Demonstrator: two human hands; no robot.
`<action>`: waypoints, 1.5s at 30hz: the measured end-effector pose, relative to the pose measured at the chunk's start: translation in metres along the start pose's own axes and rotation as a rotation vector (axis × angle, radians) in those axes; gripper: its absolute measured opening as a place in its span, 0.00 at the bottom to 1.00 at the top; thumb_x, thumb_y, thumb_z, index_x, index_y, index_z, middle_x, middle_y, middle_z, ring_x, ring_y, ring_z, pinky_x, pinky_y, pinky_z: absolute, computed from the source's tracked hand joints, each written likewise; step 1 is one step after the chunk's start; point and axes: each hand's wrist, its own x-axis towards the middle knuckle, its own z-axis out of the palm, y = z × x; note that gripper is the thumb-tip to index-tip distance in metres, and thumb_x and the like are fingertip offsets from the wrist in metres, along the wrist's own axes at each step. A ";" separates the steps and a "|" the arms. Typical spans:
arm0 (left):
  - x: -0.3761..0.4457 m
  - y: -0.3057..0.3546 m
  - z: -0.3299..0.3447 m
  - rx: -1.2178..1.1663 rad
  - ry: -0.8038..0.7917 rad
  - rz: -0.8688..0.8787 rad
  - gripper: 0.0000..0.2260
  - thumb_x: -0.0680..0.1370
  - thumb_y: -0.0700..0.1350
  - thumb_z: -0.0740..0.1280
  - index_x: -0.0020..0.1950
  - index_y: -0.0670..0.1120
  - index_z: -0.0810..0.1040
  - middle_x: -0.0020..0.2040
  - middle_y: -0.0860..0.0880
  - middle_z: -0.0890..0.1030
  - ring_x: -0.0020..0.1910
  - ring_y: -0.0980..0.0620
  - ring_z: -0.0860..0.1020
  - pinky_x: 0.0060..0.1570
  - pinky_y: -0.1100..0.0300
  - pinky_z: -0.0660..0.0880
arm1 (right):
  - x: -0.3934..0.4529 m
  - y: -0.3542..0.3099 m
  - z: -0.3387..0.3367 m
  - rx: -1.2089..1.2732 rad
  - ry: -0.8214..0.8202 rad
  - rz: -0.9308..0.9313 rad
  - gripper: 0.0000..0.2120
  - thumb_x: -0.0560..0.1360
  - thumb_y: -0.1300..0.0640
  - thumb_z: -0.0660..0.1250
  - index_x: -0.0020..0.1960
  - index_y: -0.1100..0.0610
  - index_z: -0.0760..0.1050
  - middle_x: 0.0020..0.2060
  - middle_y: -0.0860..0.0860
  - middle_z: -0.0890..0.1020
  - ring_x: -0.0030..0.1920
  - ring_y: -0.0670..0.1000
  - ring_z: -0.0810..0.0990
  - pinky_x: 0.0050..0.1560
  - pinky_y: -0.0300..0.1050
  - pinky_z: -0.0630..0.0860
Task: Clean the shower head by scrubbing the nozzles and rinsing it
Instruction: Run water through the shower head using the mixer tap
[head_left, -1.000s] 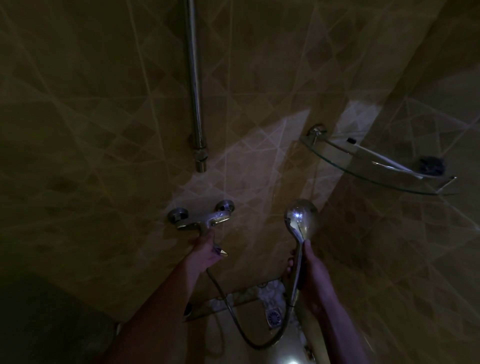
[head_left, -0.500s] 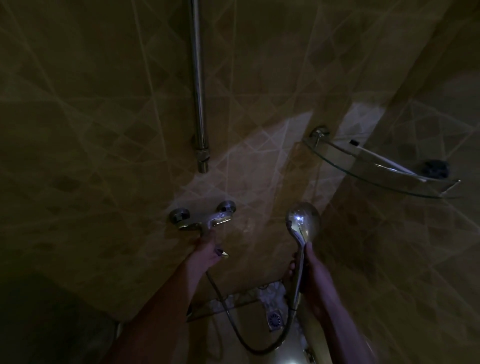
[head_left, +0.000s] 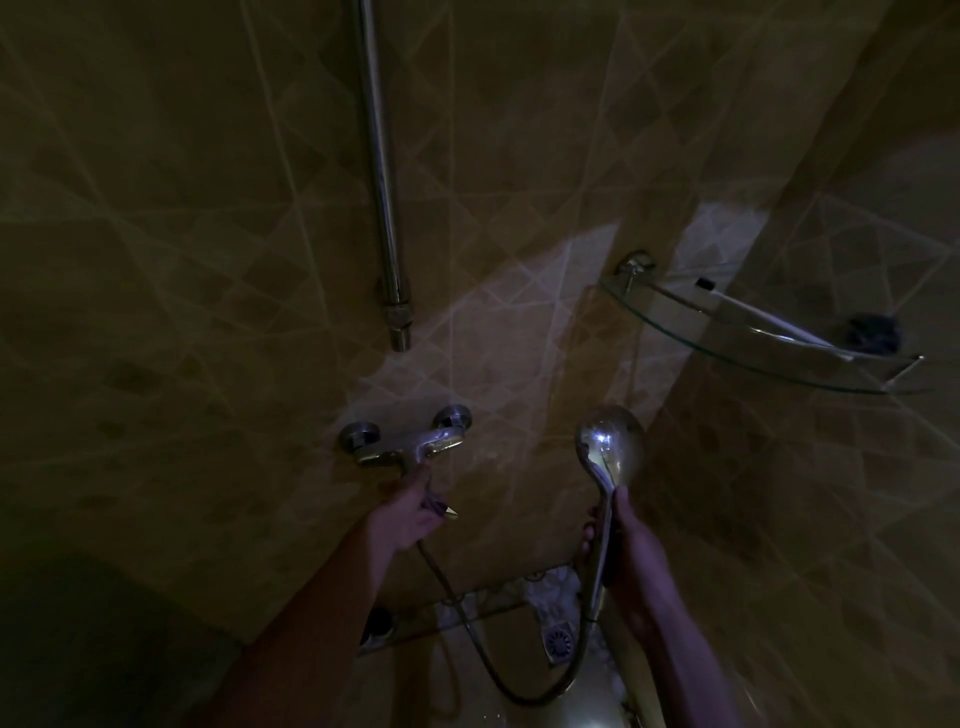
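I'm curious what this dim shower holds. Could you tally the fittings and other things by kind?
Hand-held shower heads: 1, shower head
Hoses: 1, hose
Wall mixer taps: 1, mixer tap
Vertical metal pipes: 1, pipe
Glass corner shelves: 1, shelf
Floor drains: 1, drain
Hands: 2, left hand, right hand
Total: 8

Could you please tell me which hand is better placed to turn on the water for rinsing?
Left. The left hand already grips the lever of the chrome wall mixer tap, while the right hand holds the handle of the round chrome shower head.
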 end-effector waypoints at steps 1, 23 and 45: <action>0.001 -0.001 0.001 -0.004 0.004 0.006 0.25 0.76 0.61 0.63 0.65 0.45 0.69 0.53 0.39 0.79 0.57 0.41 0.78 0.61 0.48 0.75 | 0.001 0.000 0.000 0.006 -0.002 0.005 0.24 0.74 0.37 0.64 0.48 0.60 0.78 0.31 0.54 0.78 0.32 0.52 0.76 0.42 0.48 0.73; 0.011 -0.007 0.010 0.006 0.114 0.092 0.26 0.79 0.59 0.58 0.68 0.42 0.66 0.40 0.38 0.77 0.39 0.43 0.76 0.54 0.47 0.74 | 0.006 -0.004 -0.009 -0.014 -0.022 -0.003 0.25 0.70 0.35 0.65 0.45 0.58 0.78 0.31 0.53 0.77 0.32 0.52 0.75 0.40 0.47 0.71; 0.000 -0.004 0.020 -0.030 0.102 0.100 0.25 0.80 0.59 0.57 0.72 0.45 0.63 0.61 0.35 0.77 0.48 0.42 0.79 0.41 0.56 0.74 | 0.023 -0.010 -0.014 -0.002 -0.028 0.048 0.25 0.71 0.36 0.65 0.46 0.59 0.77 0.31 0.53 0.76 0.32 0.51 0.74 0.38 0.45 0.71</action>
